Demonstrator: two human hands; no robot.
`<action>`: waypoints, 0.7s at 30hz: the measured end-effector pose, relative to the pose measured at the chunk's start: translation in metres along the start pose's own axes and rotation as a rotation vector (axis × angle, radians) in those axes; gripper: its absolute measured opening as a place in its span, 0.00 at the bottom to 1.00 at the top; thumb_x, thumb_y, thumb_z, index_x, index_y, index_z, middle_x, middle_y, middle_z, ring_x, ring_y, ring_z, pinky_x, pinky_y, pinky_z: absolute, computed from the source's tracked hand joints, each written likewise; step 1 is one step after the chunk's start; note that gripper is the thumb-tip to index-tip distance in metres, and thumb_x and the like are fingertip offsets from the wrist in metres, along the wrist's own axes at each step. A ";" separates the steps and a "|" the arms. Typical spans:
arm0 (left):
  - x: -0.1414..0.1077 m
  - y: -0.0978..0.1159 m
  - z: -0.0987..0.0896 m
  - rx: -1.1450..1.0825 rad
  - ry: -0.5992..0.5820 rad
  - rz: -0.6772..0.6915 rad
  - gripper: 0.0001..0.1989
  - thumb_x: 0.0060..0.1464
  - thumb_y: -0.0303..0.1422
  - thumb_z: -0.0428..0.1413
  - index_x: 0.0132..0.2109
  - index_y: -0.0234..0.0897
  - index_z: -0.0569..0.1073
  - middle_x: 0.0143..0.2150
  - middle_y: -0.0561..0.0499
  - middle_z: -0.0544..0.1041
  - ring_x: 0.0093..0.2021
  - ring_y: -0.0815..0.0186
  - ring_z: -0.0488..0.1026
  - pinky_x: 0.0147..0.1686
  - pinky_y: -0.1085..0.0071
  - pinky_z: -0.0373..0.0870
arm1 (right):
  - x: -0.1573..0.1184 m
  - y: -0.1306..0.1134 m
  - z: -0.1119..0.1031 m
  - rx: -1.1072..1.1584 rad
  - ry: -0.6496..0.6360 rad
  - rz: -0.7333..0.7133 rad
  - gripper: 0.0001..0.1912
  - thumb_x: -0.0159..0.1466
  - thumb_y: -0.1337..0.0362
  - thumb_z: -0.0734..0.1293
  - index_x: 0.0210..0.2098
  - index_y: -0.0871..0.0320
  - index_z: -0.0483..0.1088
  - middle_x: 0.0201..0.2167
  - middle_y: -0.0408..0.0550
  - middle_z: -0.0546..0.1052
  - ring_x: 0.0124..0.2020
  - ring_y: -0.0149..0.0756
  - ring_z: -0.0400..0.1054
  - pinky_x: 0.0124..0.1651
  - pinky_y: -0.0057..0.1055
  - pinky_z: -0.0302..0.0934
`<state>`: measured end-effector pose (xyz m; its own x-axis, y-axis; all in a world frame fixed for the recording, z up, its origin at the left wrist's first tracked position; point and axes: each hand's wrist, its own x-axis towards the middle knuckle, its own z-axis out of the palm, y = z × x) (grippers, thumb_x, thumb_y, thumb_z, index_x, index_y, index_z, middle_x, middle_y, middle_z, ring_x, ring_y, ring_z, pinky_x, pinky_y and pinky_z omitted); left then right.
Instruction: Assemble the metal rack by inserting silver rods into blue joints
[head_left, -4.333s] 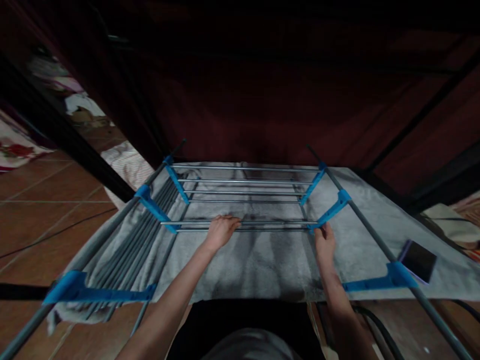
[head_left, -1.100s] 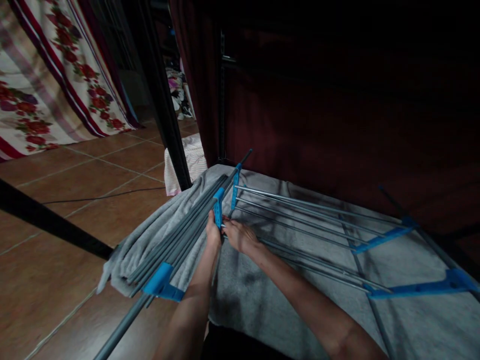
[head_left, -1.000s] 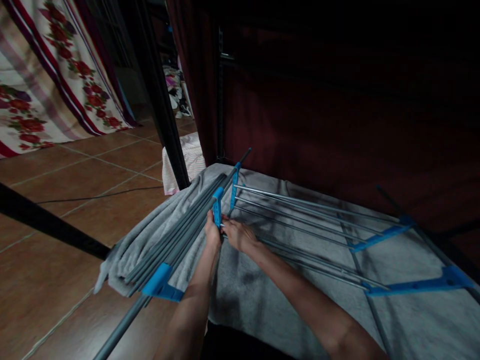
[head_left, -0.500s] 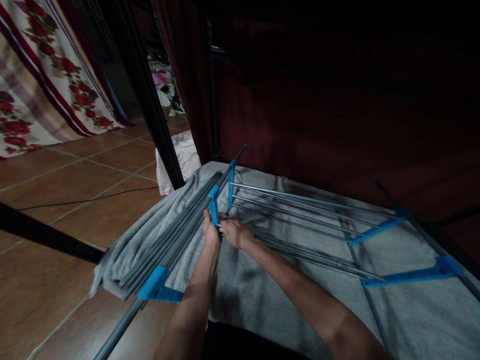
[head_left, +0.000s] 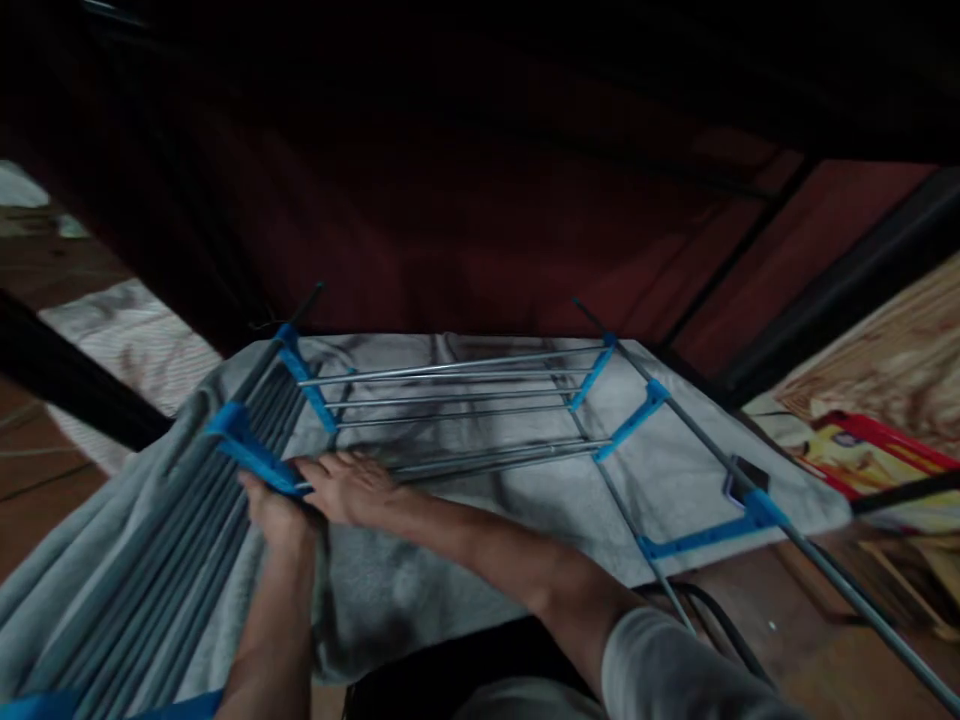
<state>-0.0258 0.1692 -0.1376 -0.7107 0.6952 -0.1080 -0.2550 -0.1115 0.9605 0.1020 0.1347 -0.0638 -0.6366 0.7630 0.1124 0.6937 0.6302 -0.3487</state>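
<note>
A partly assembled drying rack of grey metal tubes and blue plastic brackets spreads over the grey blanket (head_left: 450,580). My left hand (head_left: 277,515) is closed around the lower end of the near left blue bracket (head_left: 259,460). Right beside it, my right hand (head_left: 345,487) grips a metal rod (head_left: 480,462) where its end meets that bracket; the fingers partly hide the joint. Behind, several rods (head_left: 450,400) span from the far left bracket (head_left: 307,380) to a far right bracket (head_left: 592,375). Another bracket (head_left: 634,420) holds the right end of the lower rods.
Several loose grey tubes (head_left: 202,540) lie side by side on the left. A phone-like dark object (head_left: 742,478) lies by the right tube, near another blue bracket (head_left: 705,535). A dark red curtain (head_left: 450,230) hangs behind. A red and yellow package (head_left: 877,460) sits at right.
The view has swung to the right, bringing the rack's right side and the package into sight. Both hands stay at the same left bracket and rod end.
</note>
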 end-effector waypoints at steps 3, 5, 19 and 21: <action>-0.011 -0.010 -0.014 0.129 0.222 0.182 0.14 0.57 0.45 0.43 0.31 0.44 0.63 0.38 0.53 0.78 0.47 0.56 0.74 0.51 0.51 0.72 | -0.046 0.003 -0.012 0.024 0.071 -0.017 0.22 0.73 0.60 0.52 0.66 0.49 0.55 0.61 0.41 0.69 0.59 0.38 0.63 0.62 0.35 0.56; -0.029 -0.021 -0.033 0.283 0.249 0.390 0.11 0.56 0.45 0.46 0.37 0.46 0.68 0.49 0.52 0.77 0.52 0.53 0.72 0.55 0.47 0.69 | -0.090 0.015 -0.010 0.076 0.137 0.030 0.22 0.73 0.61 0.51 0.65 0.49 0.57 0.62 0.42 0.68 0.59 0.37 0.62 0.63 0.34 0.55; -0.151 -0.071 0.037 0.992 -0.770 1.386 0.19 0.65 0.37 0.46 0.55 0.30 0.72 0.50 0.37 0.77 0.51 0.51 0.71 0.53 0.54 0.65 | -0.333 0.231 0.004 0.011 1.097 1.108 0.27 0.57 0.71 0.58 0.57 0.64 0.63 0.53 0.61 0.68 0.58 0.47 0.61 0.62 0.44 0.58; -0.147 -0.081 0.047 0.999 -0.805 1.457 0.19 0.66 0.37 0.45 0.54 0.30 0.72 0.47 0.39 0.78 0.48 0.52 0.72 0.53 0.55 0.64 | -0.332 0.243 0.004 0.023 1.038 1.097 0.29 0.57 0.73 0.58 0.59 0.63 0.63 0.52 0.59 0.70 0.56 0.45 0.64 0.59 0.41 0.60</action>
<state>0.1303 0.1097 -0.1875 0.4949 0.6012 0.6275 0.7729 -0.6345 -0.0017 0.4805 0.0340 -0.1901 0.6986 0.6067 0.3793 0.6419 -0.2973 -0.7068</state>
